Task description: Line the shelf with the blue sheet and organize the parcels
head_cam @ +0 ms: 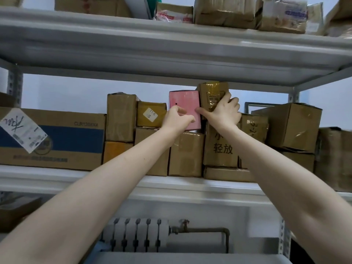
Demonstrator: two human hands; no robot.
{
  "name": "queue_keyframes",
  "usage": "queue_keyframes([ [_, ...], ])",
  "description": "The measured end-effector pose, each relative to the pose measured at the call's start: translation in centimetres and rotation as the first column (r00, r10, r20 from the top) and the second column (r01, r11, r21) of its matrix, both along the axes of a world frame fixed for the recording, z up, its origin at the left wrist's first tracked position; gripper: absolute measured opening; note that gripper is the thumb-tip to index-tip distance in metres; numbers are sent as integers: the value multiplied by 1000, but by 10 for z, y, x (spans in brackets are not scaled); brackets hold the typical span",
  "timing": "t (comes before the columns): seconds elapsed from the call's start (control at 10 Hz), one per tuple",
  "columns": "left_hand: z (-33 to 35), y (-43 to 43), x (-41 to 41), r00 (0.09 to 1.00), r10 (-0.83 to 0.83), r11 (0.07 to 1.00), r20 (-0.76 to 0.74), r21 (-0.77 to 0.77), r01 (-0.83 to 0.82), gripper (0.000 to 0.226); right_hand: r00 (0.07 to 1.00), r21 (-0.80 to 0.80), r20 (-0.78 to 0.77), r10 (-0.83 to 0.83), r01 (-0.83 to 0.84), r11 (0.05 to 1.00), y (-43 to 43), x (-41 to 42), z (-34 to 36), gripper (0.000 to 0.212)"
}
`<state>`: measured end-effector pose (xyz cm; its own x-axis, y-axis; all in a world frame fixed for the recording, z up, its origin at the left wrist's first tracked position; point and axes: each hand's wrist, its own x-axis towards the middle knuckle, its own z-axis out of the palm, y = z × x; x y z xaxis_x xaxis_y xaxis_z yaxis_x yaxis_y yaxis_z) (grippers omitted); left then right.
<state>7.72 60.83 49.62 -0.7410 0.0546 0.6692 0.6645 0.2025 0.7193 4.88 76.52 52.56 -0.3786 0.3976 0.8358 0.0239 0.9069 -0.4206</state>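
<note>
Parcels [186,153] stacked on shelf [57,174]; left grip [178,119] pinches pink parcel [185,103], right grip [224,113] clasps taped brown parcel [213,90].

A: Which markings can you read on your shelf?

B: The blue-banded carton [72,141] bears "CLR12…X4", partly blurred, and the handwriting on its white label [22,130] is illegible. The sticker [150,114] on the small brown box [141,109] reads "11-6" over "6". The brown box [221,157] right of centre shows "轻放".

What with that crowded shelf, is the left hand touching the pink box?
Touching: head view shows the left hand pinching the pink box at its edge.
</note>
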Motion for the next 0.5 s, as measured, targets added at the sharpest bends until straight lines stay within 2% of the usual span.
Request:
queue_keyframes([
  [0.3, -2, -5, 4, 998, 66, 998, 24, -9, -66, 44, 998, 37, 67, -15, 12, 999, 7, 6, -6, 107],
  [0.4, -11, -5, 14, 996, 67, 998, 55, 7, -67, 45, 999, 30, 32, 7, -8, 1000, 8, 17, -18, 92],
  [0.5, -21, 1, 24, 992, 90, 995, 83, 34, -93, 42, 978, 82, -160, 134, -122, 989, 2, 24, -36, 67],
])
